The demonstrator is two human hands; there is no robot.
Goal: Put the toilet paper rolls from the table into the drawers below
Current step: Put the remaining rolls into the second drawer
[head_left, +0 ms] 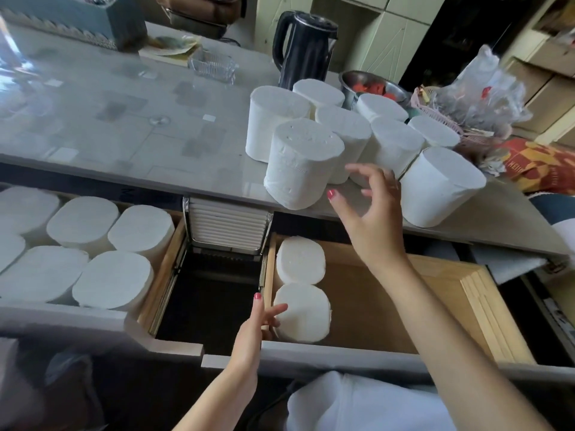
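Note:
Several white toilet paper rolls stand clustered on the grey table (130, 129). The nearest roll (303, 164) overhangs the front edge a little. Another big roll (440, 186) stands to the right. My right hand (368, 206) hovers open between these two, fingers spread, holding nothing. Below, the right drawer (404, 293) is pulled out with two rolls at its left end, a rear roll (300, 259) and a front roll (301, 312). My left hand (256, 325) rests open against the front roll's left side. The left drawer (161, 269) is packed with several rolls.
A black kettle (303, 48), a glass dish (213, 65), a metal bowl (370, 85) and a pink basket (448, 119) with plastic bags stand behind the rolls. A stack of white plates (227, 225) sits in a rack between the drawers. White cloth (357, 402) lies below.

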